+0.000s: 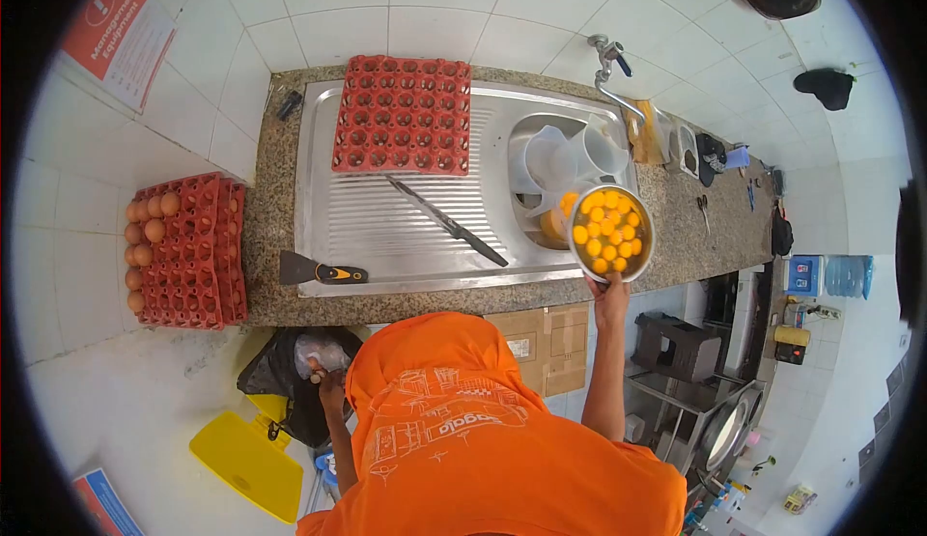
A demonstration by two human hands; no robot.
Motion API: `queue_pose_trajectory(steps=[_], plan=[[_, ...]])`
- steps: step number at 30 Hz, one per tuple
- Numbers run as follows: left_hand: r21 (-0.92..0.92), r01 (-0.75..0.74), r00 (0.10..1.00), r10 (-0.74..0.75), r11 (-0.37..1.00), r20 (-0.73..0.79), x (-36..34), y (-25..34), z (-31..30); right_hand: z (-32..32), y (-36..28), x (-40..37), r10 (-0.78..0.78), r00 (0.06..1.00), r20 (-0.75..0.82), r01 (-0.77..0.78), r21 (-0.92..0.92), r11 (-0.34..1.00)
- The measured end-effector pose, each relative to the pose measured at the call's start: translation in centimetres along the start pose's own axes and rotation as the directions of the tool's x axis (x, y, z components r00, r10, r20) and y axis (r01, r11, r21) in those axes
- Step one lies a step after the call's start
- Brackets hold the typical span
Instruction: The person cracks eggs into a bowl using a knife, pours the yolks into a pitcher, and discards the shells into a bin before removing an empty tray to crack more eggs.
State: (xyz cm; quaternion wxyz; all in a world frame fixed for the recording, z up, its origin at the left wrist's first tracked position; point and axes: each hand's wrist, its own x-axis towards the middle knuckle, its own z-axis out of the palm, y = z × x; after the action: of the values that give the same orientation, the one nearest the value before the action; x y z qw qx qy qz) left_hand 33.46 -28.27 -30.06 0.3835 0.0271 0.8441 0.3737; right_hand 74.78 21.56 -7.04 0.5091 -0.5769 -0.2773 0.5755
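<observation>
My right hand (608,296) grips the near rim of a round metal bowl (649,246) holding several egg yolks (604,231) in clear egg white. The bowl is above the sink's right edge, beside translucent plastic jugs (550,161), one with yellow-orange contents. At lower left, my left hand (332,391) is over a bin lined with a black bag (280,367). Its fingers look curled near a clear plastic bag (319,352) and small brownish pieces; what they hold is too small to make out. A knife (449,222) lies across the steel drainboard (372,237).
Red egg trays (402,116) stand on the drainboard; more trays (198,251) with brown eggs (154,230) are at left. A scraper (323,271) lies on the granite counter (270,198). A tap (615,72) overhangs the sink (526,130). The yellow bin lid (249,464) hangs open. Scissors (704,212) lie at right.
</observation>
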Motion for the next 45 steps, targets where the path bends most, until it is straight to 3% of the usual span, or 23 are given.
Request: queue_pose_trajectory(steps=[3, 5, 6, 8, 12, 14, 15, 17, 20, 30, 33, 39, 41, 45], plan=[[-0.115, -0.047, 0.999, 0.05, 0.992, 0.022, 1.7, -2.4, -0.1, -2.5, -0.9, 1.9, -0.019, 0.998, -0.061, 0.018, -0.006, 1.0], [0.144, -0.055, 0.995, 0.042, 0.988, 0.087, 2.2, -2.0, -0.3, -3.6, -1.2, 2.7, -0.06, 0.989, -0.134, 0.058, -0.018, 0.998], [0.145, -0.057, 0.995, 0.044, 0.988, 0.089, 1.9, -0.8, -0.5, -4.1, -1.2, 3.2, -0.055, 0.986, -0.158, 0.052, -0.022, 0.998], [-0.141, 0.243, 0.968, -0.23, 0.96, 0.102, 0.7, 1.9, -0.7, -4.6, -1.3, 3.8, -0.055, 0.984, -0.169, 0.054, -0.011, 0.998], [-0.185, 0.296, 0.948, -0.266, 0.937, 0.172, 2.1, 0.8, -1.2, -5.7, -0.6, 4.8, -0.044, 0.986, -0.162, 0.043, -0.006, 0.999], [0.034, 0.003, 0.994, -0.006, 0.999, 0.108, 1.5, 3.0, -1.7, -5.7, -0.5, 4.9, -0.034, 0.985, -0.17, 0.034, -0.002, 0.999], [0.035, 0.004, 0.994, -0.007, 0.999, 0.107, 1.7, 3.2, -1.6, -5.5, -0.4, 4.8, -0.025, 0.984, -0.177, 0.026, 0.002, 1.0], [-0.005, 0.159, 0.982, -0.158, 0.987, 0.1, 1.9, 3.7, -1.7, -5.1, -0.2, 4.6, -0.041, 0.98, -0.196, 0.039, -0.015, 0.999], [-0.108, 0.213, 0.971, -0.198, 0.971, 0.133, 2.9, 2.0, -1.8, -5.0, 0.1, 4.7, -0.061, 0.977, -0.203, 0.056, -0.03, 0.998], [-0.031, 0.205, 0.972, -0.2, 0.978, 0.125, 1.8, 3.1, -1.6, -4.6, -0.1, 5.0, -0.086, 0.975, -0.202, 0.077, -0.054, 0.996], [-0.087, 0.186, 0.981, -0.179, 0.979, 0.079, 1.2, 3.4, -1.1, -4.8, -0.6, 5.1, -0.087, 0.986, -0.144, 0.073, -0.102, 0.992], [-0.019, 0.148, 0.986, -0.146, 0.989, 0.085, 1.4, 3.3, -1.1, -5.0, -1.0, 5.9, -0.096, 0.98, -0.176, 0.085, -0.073, 0.994], [0.127, -0.141, 0.983, 0.124, 0.982, 0.132, 3.3, -1.0, -1.0, -5.1, -1.0, 6.3, -0.109, 0.976, -0.187, 0.098, -0.065, 0.993], [0.051, -0.149, 0.979, 0.14, 0.988, 0.151, 3.5, -2.2, -1.0, -5.3, -1.4, 6.8, -0.12, 0.98, -0.162, 0.109, -0.073, 0.991]])
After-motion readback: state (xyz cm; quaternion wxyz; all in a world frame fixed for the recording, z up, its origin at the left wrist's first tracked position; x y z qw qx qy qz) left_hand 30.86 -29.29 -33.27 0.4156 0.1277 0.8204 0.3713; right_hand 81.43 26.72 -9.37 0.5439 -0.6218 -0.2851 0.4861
